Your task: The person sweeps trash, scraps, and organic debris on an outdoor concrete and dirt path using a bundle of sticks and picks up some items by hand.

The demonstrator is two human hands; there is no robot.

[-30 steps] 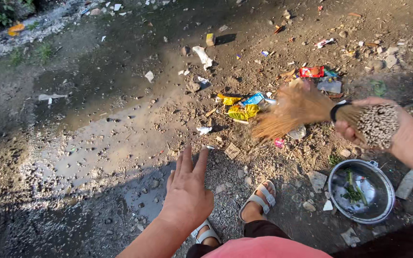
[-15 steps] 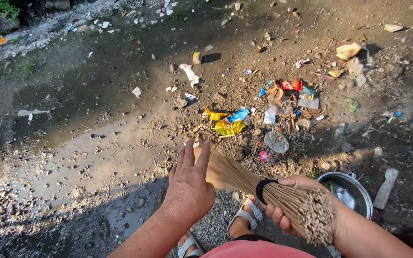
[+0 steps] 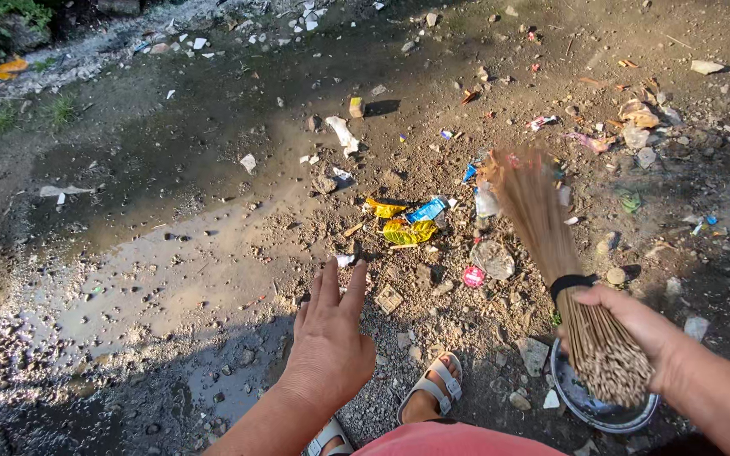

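Observation:
My right hand (image 3: 635, 325) grips a bundled stick broom (image 3: 551, 245) near its black binding band. Its blurred bristle tips reach out over scattered litter on the dirt ground. My left hand (image 3: 331, 338) hovers flat above the gravel, fingers spread, holding nothing. Yellow and blue wrappers (image 3: 407, 224) lie just beyond it, with a small red cap (image 3: 472, 276) and a clear plastic scrap (image 3: 492, 257) near the broom. A round metal bowl (image 3: 635, 415) sits on the ground under my right wrist, mostly hidden by the broom's butt end.
A wet, shiny patch of mud (image 3: 171, 270) spreads at the left. More wrappers and paper scraps (image 3: 635, 118) lie at the upper right. My sandalled feet (image 3: 433, 388) stand at the bottom. Grass and white rubble (image 3: 86, 51) edge the far left.
The broom has swung from pointing left across my body to pointing up and away over the litter. My right hand moved right. The left hand stays spread in place.

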